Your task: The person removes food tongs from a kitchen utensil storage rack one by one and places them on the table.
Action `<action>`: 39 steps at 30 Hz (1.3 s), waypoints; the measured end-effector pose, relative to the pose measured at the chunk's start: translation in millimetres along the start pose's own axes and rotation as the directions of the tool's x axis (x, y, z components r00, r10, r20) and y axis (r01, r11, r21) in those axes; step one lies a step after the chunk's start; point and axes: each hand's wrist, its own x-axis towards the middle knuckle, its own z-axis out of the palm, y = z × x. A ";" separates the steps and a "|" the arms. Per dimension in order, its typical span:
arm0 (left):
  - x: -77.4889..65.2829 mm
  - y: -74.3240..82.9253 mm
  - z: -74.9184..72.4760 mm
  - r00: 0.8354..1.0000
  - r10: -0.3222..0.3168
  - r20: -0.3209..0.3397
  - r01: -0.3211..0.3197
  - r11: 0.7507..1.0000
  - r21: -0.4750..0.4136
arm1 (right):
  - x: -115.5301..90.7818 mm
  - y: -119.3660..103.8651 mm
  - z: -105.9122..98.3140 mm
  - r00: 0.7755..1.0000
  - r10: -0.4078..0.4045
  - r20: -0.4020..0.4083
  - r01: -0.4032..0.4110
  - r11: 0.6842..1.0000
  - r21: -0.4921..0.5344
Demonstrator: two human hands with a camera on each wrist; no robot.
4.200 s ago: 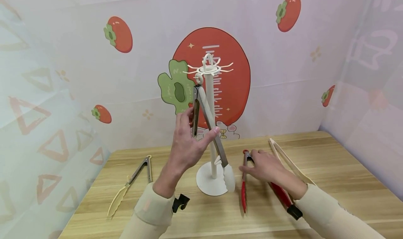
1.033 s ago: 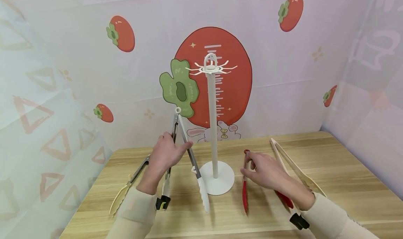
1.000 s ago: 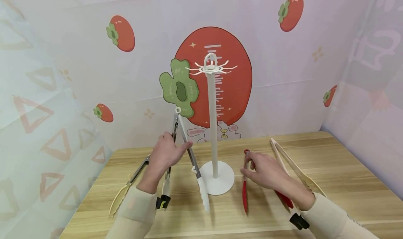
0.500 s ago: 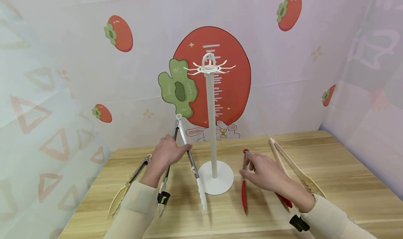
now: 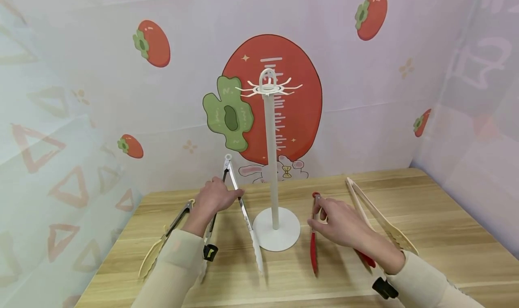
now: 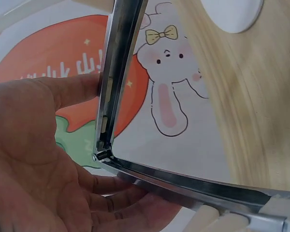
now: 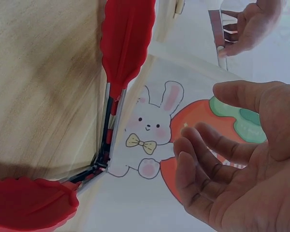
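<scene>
My left hand (image 5: 212, 199) holds the steel tongs with white tips (image 5: 246, 215) to the left of the white stand. In the left wrist view, the thumb and fingers press the tongs' two arms (image 6: 108, 92) from outside. The tongs are spread wide, hinge ring up, white tips low near the table. My right hand (image 5: 338, 220) hovers over the red-tipped tongs (image 5: 314, 254), which lie spread on the table. In the right wrist view, its loosely bent fingers (image 7: 203, 169) hold nothing and are apart from the red tongs. The right hand hides part of them in the head view.
A white stand (image 5: 272, 163) with a ring of hooks rises mid-table on a round base (image 5: 279, 238). Yellow tongs (image 5: 152, 256) lie at left, partly behind my left arm. Beige tongs (image 5: 391, 231) lie at right. A printed cloth wall (image 5: 348, 132) stands behind the table (image 5: 300, 285).
About four seconds ago the white-tipped tongs were up at the stand's hooks; they are now lower and left, and have sunk slightly over the last second. The right hand stays near the red tongs.
</scene>
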 end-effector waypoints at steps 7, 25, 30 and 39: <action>7.1 -2.4 4.7 0.999 -0.030 0.034 0.029 0.999 0.017 | 0.0 -0.1 0.0 1.000 0.010 0.010 -0.011 1.000 0.004; 16.8 -8.2 22.6 0.994 -0.057 0.098 0.047 0.993 0.106 | 0.3 0.5 1.7 1.000 -0.003 0.018 0.003 1.000 0.012; 18.3 -9.9 26.3 0.990 -0.067 0.125 0.049 0.988 0.143 | -0.1 0.0 1.6 0.999 0.004 0.032 -0.004 1.000 0.015; 24.3 -13.0 34.2 0.985 -0.073 0.153 0.049 0.987 0.153 | -1.7 -0.9 1.6 1.000 -0.007 0.018 0.007 1.000 0.008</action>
